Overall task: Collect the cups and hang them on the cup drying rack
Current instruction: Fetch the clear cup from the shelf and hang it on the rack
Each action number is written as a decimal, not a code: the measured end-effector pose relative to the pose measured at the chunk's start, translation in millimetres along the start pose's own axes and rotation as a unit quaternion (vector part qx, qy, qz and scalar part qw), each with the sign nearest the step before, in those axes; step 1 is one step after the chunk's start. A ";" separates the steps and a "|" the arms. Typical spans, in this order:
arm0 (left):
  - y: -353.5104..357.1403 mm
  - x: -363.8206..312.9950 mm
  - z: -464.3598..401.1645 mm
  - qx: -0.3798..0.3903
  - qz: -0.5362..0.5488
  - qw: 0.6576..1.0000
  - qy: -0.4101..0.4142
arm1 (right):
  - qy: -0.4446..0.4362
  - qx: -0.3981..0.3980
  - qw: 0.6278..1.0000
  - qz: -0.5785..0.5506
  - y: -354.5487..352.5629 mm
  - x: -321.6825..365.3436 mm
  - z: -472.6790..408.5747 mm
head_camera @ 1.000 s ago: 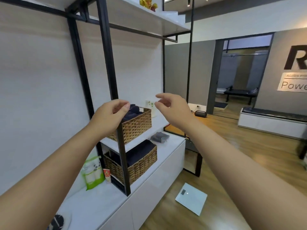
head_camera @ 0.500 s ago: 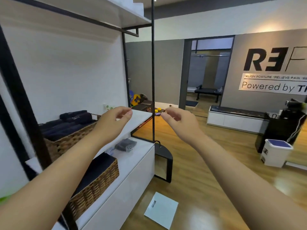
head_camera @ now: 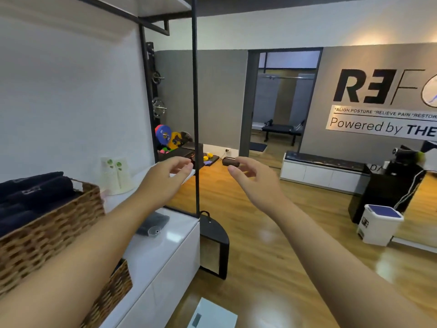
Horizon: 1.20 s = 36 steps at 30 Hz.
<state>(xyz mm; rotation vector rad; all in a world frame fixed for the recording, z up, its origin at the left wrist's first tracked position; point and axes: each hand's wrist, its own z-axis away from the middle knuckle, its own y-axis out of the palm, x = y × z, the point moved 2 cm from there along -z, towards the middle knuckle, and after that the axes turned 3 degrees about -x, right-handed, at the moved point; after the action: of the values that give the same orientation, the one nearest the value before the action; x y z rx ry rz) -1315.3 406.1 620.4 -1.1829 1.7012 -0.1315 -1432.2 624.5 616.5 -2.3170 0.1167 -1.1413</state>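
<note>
Towels point(head_camera: 30, 195) fill a wicker basket point(head_camera: 52, 235) on the white shelf point(head_camera: 123, 200) at far left, and a pale cup with a green leaf print point(head_camera: 115, 175) stands upright just beyond it against the wall. Right of the cup, the left hand point(head_camera: 165, 178) hovers empty with fingers loosely curled, near the cup but not touching, beside a thin black post point(head_camera: 195, 102). Past the post the right hand point(head_camera: 253, 181) hangs equally empty and half open over the wooden floor point(head_camera: 272, 245), with a white lidded bin point(head_camera: 378, 224) far right.

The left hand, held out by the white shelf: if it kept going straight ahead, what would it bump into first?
Probably the thin black upright post of the shelving: the left hand has its fingertips almost at it. Depth is unclear from one view; the hand could pass beside it, towards the coloured weight plates beyond.
</note>
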 end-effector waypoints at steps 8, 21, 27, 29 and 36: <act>27.5 57.9 -145.1 0.008 0.008 1.000 0.019 | 0.005 -0.033 0.999 -0.003 11.5 -40.9 -127.4; 106.3 106.4 -285.6 -0.025 -0.029 0.999 0.000 | 0.008 0.011 1.000 -0.023 50.0 -165.7 -287.4; 142.0 124.9 -311.0 -0.087 -0.065 0.991 -0.078 | -0.027 0.109 0.993 -0.044 83.5 -222.8 -355.8; 148.9 128.2 -316.2 -0.104 -0.072 0.986 -0.109 | -0.033 0.143 0.988 -0.053 94.5 -235.4 -375.3; 163.2 165.7 -311.9 -0.176 -0.092 0.960 -0.198 | -0.054 0.257 0.962 -0.079 158.6 -271.4 -410.3</act>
<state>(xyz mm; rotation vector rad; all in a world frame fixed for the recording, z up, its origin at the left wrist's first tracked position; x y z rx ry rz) -1660.0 234.2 565.7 -1.5152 1.2892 0.2899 -1889.5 395.0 544.2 -1.9362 -0.3705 -0.9735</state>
